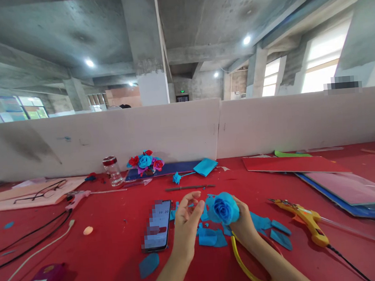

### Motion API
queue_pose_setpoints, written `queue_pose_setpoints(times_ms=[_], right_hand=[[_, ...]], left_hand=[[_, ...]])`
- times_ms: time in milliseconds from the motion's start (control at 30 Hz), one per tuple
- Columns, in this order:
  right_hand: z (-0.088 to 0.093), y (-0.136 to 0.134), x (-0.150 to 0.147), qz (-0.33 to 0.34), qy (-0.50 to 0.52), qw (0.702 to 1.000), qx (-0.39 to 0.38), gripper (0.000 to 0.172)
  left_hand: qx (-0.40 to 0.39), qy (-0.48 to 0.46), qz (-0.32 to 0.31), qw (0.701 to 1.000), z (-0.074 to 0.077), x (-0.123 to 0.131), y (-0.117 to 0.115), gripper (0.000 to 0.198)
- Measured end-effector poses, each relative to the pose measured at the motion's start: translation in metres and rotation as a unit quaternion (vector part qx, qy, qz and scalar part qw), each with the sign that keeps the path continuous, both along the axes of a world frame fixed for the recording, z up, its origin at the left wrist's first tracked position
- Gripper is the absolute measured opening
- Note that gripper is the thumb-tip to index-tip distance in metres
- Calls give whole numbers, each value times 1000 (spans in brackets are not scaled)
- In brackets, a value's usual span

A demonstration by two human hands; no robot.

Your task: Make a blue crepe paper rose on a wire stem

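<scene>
A blue paper rose [225, 208] with curled petals faces me, held by my right hand [244, 222], whose fingers close behind and below the bloom. To its left, my left hand [189, 218] is raised with thumb and fingers apart and nothing visible between them. Blue paper scraps [210, 237] lie on the red table beneath both hands. Yellow scissor-like handles [238, 257] show under my right wrist, the rest of that tool being hidden. A phone [158, 225] rests left of my left hand.
A yellow glue gun [302, 220] lies at the right, another pinkish one [78, 200] at the left with cables. Behind stand a glass jar [112, 171] and a bunch of paper flowers [146, 162]. Paper sheets [350, 192] are stacked far right. A white partition [173, 130] borders the back.
</scene>
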State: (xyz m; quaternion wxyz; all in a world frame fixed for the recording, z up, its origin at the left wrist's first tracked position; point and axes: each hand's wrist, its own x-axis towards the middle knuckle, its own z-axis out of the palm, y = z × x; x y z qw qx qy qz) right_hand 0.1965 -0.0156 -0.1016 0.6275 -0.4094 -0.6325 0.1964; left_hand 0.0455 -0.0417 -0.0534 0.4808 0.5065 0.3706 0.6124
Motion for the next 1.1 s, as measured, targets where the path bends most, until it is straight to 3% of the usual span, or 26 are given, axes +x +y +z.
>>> queue_pose_setpoints(times_ms=[200, 333, 533, 767, 1100], right_hand=[[15, -7, 3, 67, -110, 990, 48, 8], [12, -6, 4, 66, -136, 986, 63, 9], [6, -3, 6, 69, -161, 982, 65, 10], [12, -6, 3, 94, -145, 984, 33, 5], [18, -9, 2, 143, -136, 980, 5, 4]], left_hand=[[136, 190, -8, 972, 8, -6, -3, 24], [160, 243, -7, 957, 4, -4, -3, 23], [131, 231, 4, 964, 6, -5, -1, 20], [34, 176, -82, 980, 8, -10, 5, 23], [10, 158, -126, 979, 5, -11, 8, 31]])
